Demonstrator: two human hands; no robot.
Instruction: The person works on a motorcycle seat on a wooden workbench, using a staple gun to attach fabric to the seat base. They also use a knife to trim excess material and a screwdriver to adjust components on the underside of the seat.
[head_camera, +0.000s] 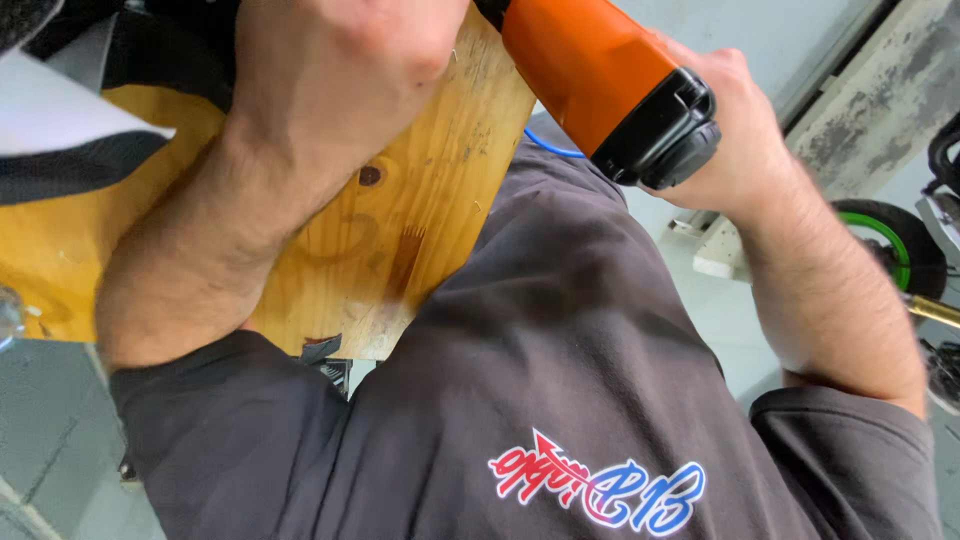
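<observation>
The camera looks steeply down my own chest in a dark shirt. My right hand (735, 140) is wrapped around an orange power tool (590, 60) with a black end cap (665, 125), held over the corner of a wooden board (420, 220). My left hand (340, 60) rests as a closed fist on the board near the top of the view; what it grips, if anything, is hidden. A thin blue cord (550, 148) shows just under the tool.
The wooden board's near corner ends close to my belly. A black and white object (60, 130) lies on the board at the left. A small wheel with a green rim (890, 240) stands on the grey floor at the right, beside a worn concrete edge (880, 100).
</observation>
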